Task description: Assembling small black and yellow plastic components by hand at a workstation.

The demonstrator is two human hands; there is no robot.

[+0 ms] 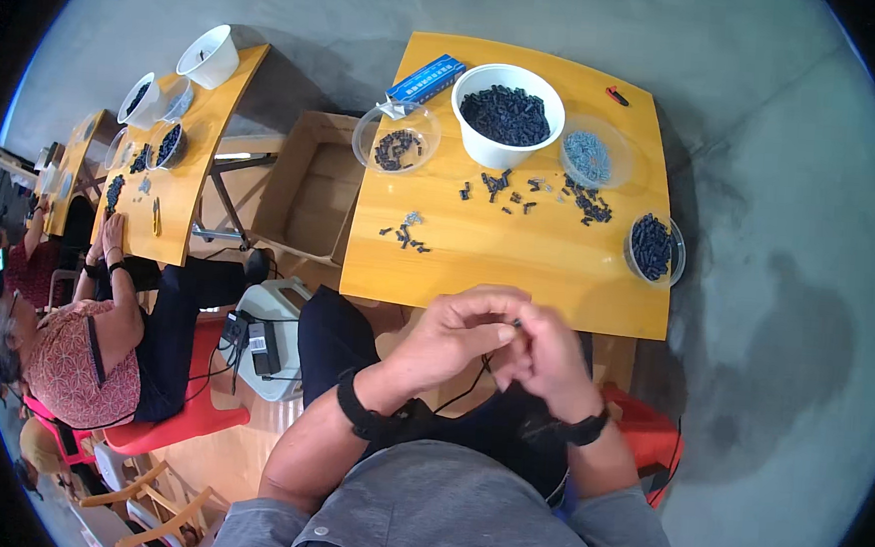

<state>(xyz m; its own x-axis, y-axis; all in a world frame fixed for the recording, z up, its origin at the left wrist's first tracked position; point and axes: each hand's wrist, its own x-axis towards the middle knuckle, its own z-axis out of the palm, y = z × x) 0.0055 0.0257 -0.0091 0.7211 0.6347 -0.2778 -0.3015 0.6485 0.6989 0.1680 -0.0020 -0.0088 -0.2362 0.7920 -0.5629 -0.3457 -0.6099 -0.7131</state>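
Note:
My left hand (459,337) and my right hand (550,359) meet in front of the near edge of the yellow table (427,278). Their fingertips are closed together around a small dark part (517,323), mostly hidden by the fingers. The right hand is slightly blurred. Closest to them on the tabletop lies a loose group of small black parts (405,236) with a few grey pieces. More small black pieces (496,184) are scattered further back, below a white tub (468,127) full of black parts.
A clear bowl of grey pieces (587,157), a bowl of black parts (651,249), a clear dish (363,149), a blue box (427,79) and a red-black tool (617,96) are on the table. A cardboard box (307,190) stands left; a co-worker (92,353) sits beyond.

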